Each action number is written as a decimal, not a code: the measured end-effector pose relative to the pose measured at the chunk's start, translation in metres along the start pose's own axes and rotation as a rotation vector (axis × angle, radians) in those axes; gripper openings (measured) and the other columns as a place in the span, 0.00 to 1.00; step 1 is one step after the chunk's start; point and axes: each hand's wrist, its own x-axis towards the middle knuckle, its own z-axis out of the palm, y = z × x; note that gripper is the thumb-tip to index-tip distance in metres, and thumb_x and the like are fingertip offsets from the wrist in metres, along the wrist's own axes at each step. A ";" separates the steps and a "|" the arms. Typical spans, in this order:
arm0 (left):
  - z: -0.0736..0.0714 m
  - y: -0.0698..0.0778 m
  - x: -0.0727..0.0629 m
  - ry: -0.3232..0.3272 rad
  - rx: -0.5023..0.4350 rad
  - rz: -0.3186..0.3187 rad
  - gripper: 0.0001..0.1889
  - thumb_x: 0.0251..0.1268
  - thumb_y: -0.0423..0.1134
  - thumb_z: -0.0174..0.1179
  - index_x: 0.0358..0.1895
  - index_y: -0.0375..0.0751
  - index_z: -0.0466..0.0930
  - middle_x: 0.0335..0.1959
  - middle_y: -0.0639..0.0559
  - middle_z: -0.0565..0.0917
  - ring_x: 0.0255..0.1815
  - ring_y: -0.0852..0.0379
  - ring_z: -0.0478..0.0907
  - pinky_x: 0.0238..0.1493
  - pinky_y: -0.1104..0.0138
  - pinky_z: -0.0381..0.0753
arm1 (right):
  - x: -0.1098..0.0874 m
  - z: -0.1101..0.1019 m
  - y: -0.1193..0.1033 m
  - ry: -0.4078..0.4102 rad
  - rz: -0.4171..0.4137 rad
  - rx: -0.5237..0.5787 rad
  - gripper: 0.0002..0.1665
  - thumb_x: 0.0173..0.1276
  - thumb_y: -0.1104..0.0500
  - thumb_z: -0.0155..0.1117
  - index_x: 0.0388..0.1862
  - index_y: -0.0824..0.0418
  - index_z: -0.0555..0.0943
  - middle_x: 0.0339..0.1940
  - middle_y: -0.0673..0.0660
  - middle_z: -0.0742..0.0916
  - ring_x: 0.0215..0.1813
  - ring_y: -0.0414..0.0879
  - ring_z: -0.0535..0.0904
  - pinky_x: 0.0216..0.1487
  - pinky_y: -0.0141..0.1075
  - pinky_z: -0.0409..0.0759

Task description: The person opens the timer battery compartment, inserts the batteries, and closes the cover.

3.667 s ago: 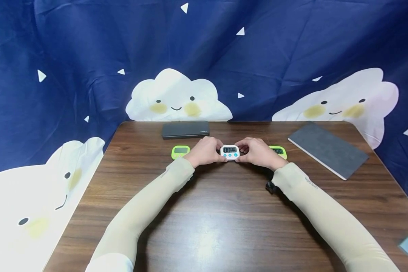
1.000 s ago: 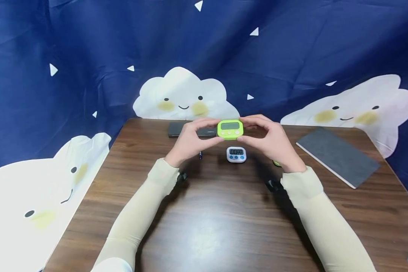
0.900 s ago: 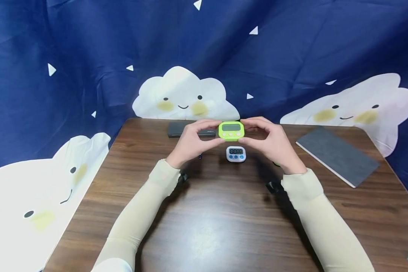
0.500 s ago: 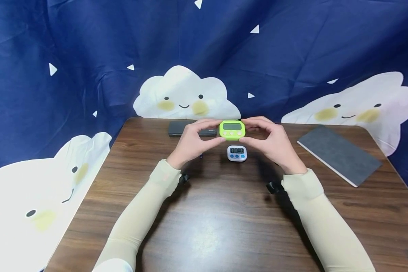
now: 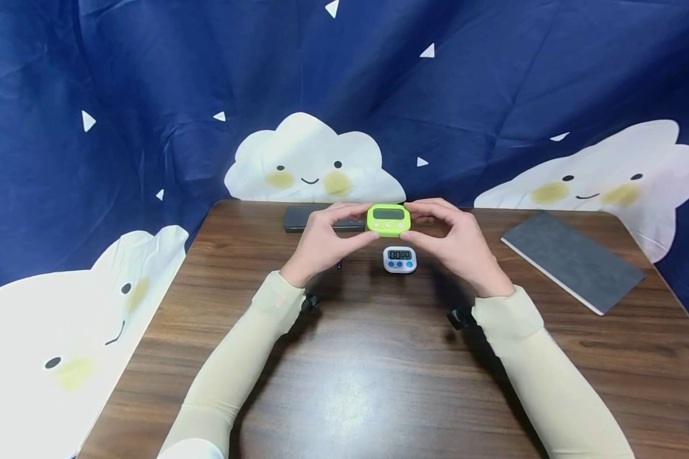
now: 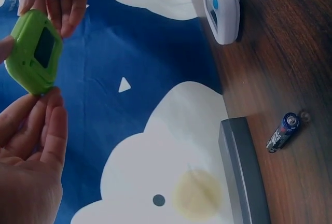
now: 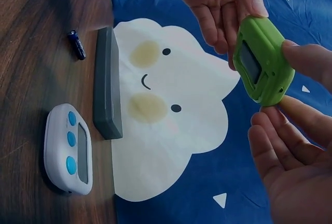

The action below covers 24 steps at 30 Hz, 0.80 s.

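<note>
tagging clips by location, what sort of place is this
Likely an indoor tabletop recording spot, though the wider room is hidden: a brown wood-grain table stands before a navy cloth backdrop with smiling white clouds, and a lime-green plastic timer is held over the table.

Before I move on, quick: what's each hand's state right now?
Left hand: holding the green digital timer, thumb and fingers pinching its left end.
Right hand: holding the same timer, pinching its right end.
</note>
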 end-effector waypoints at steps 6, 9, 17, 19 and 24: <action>0.001 0.001 0.000 0.035 0.008 0.023 0.24 0.66 0.45 0.84 0.64 0.48 0.93 0.59 0.52 0.95 0.64 0.58 0.89 0.67 0.48 0.88 | -0.003 0.002 0.002 0.028 -0.020 -0.048 0.29 0.68 0.61 0.86 0.68 0.53 0.90 0.63 0.53 0.91 0.61 0.39 0.90 0.60 0.22 0.86; 0.001 0.002 -0.001 0.047 0.013 0.031 0.23 0.66 0.44 0.84 0.63 0.47 0.94 0.59 0.51 0.95 0.63 0.58 0.89 0.65 0.50 0.89 | -0.003 0.003 0.004 0.054 -0.059 -0.098 0.28 0.68 0.59 0.87 0.66 0.51 0.91 0.61 0.50 0.92 0.60 0.38 0.90 0.60 0.21 0.85; 0.002 0.003 -0.003 0.050 0.012 -0.015 0.21 0.70 0.43 0.80 0.64 0.46 0.93 0.58 0.50 0.95 0.62 0.56 0.89 0.60 0.63 0.87 | -0.003 0.006 0.007 0.124 -0.202 -0.241 0.24 0.68 0.61 0.86 0.62 0.55 0.93 0.57 0.52 0.94 0.55 0.45 0.89 0.56 0.18 0.80; 0.003 0.003 -0.003 0.039 -0.017 -0.046 0.22 0.71 0.42 0.79 0.66 0.44 0.92 0.59 0.49 0.95 0.62 0.55 0.90 0.62 0.55 0.90 | -0.003 0.007 0.006 0.135 -0.219 -0.264 0.23 0.69 0.61 0.84 0.62 0.57 0.93 0.57 0.53 0.94 0.54 0.44 0.88 0.55 0.17 0.80; 0.003 0.001 -0.001 0.014 -0.057 -0.105 0.21 0.76 0.44 0.76 0.67 0.44 0.91 0.61 0.47 0.94 0.62 0.53 0.91 0.66 0.45 0.90 | -0.002 0.008 0.007 0.163 -0.247 -0.296 0.20 0.71 0.63 0.82 0.61 0.60 0.93 0.54 0.55 0.95 0.52 0.45 0.88 0.53 0.15 0.79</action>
